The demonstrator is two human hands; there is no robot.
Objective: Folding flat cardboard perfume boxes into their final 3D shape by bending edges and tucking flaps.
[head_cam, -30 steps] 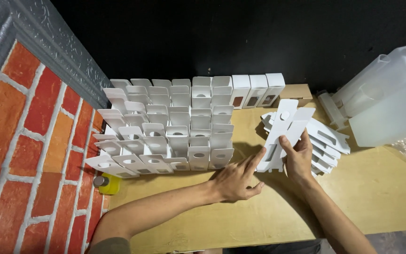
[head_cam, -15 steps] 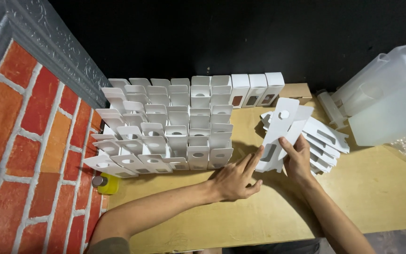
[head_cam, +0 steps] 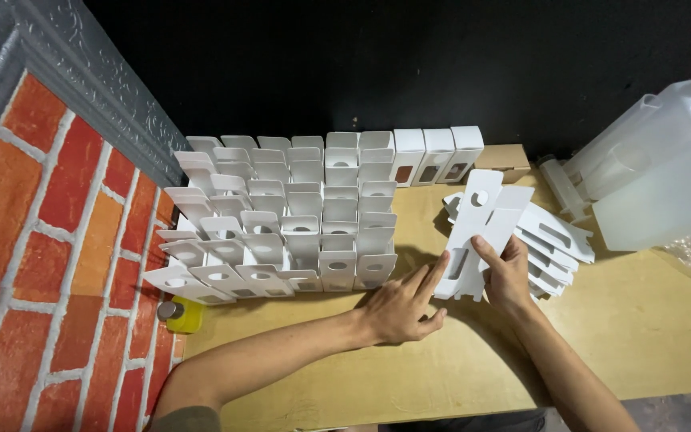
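Right hand (head_cam: 509, 276) pinches the flat white carton blank (head_cam: 481, 228) at its lower edge above the wooden table (head_cam: 665, 320), left hand (head_cam: 401, 308) spread, fingertips touching it; likely light, thin, crease-prone, best held by edges.
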